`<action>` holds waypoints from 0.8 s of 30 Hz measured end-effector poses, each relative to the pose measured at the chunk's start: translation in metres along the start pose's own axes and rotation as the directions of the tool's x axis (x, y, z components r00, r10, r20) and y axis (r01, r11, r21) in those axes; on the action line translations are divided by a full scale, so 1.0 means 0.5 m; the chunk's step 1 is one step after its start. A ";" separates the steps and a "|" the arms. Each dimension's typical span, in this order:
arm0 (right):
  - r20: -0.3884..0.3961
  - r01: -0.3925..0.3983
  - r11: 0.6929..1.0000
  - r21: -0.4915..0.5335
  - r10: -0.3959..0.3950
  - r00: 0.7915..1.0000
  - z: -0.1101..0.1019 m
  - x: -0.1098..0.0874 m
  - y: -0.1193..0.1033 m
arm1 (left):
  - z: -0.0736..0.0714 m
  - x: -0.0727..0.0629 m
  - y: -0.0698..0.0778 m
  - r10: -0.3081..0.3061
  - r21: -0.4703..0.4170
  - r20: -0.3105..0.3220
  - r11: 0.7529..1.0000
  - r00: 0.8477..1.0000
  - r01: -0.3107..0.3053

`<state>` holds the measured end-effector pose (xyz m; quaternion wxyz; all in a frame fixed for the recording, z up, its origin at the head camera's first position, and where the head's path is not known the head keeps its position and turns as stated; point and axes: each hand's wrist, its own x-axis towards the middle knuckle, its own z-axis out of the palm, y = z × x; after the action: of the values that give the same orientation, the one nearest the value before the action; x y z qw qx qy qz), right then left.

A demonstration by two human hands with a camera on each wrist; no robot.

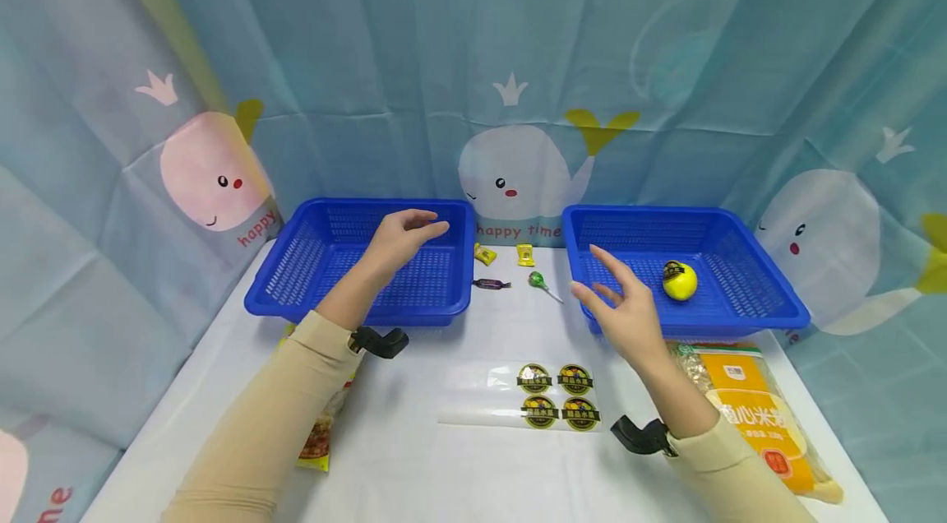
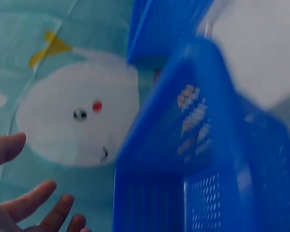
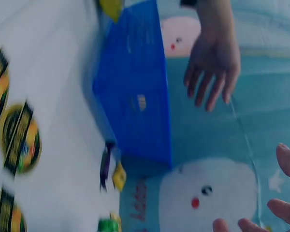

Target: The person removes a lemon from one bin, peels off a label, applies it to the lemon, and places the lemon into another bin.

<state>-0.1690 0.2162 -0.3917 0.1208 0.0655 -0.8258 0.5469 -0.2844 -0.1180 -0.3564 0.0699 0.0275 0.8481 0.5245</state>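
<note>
Above the left blue basket (image 1: 429, 314), my left hand (image 1: 399, 242) hovers with relaxed fingers and holds nothing. It also shows in the right wrist view, its fingers hanging straight. My right hand (image 1: 627, 313) is over the near left corner of the right blue basket (image 1: 747, 326), thumb and fingers spread apart with nothing between them. Inside that basket sits a round yellow fruit (image 1: 682, 286) with a dark sticker on it. A clear sheet (image 1: 481, 404) with several round black-and-gold stickers (image 1: 540, 412) lies between the forearms.
Between the baskets lie two yellow-wrapped candies (image 1: 525, 255), a dark-wrapped candy (image 1: 491, 284) and a green lollipop (image 1: 537, 280). An orange-and-clear food bag (image 1: 755, 416) lies at the right. A yellow-edged packet (image 1: 318, 441) is partly hidden under the left forearm. A whale-print curtain (image 1: 518, 169) hangs behind.
</note>
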 end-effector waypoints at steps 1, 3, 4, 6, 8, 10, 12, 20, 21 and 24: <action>0.025 0.008 1.000 0.023 -0.008 1.000 0.016 0.005 -0.005 | -0.014 0.013 -0.004 -0.004 0.001 0.004 1.000 1.000 0.004; 0.063 0.015 0.998 0.061 -0.019 0.998 0.046 0.014 -0.012 | -0.038 0.037 -0.009 0.005 0.004 0.029 1.000 1.000 -0.005; 0.080 0.009 0.997 0.075 -0.015 0.997 0.061 0.019 -0.013 | -0.048 0.048 -0.011 0.016 -0.001 0.041 1.000 0.999 -0.016; 0.110 -0.008 0.996 0.084 -0.001 0.994 0.089 0.029 -0.013 | -0.064 0.066 -0.012 0.039 -0.020 0.074 0.999 0.996 -0.037; 0.138 -0.031 0.995 0.091 0.018 0.990 0.116 0.040 -0.011 | -0.075 0.081 -0.014 0.060 -0.036 0.095 0.998 0.994 -0.057; 0.168 -0.058 0.993 0.107 0.039 0.985 0.143 0.050 -0.009 | -0.084 0.095 -0.019 0.061 -0.046 0.111 0.997 0.992 -0.056; 0.195 -0.084 0.990 0.115 0.061 0.979 0.171 0.057 -0.008 | -0.091 0.105 -0.026 0.049 -0.044 0.133 0.998 0.990 -0.044; 0.306 -0.225 0.959 0.174 0.165 0.938 0.262 0.075 0.004 | -0.117 0.139 -0.086 -0.097 0.066 0.180 0.994 0.979 0.086; 0.322 -0.237 0.956 0.174 0.172 0.931 0.269 0.077 0.005 | -0.118 0.142 -0.095 -0.122 0.078 0.181 0.991 0.976 0.110; 0.349 -0.259 0.950 0.175 0.186 0.919 0.289 0.079 0.016 | -0.118 0.150 -0.122 -0.178 0.124 0.216 0.980 0.960 0.154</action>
<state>-0.2272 0.0875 -0.4418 -0.0894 0.0736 -0.7715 0.6256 -0.3658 -0.1886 -0.3918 0.2081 0.0196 0.8605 0.4646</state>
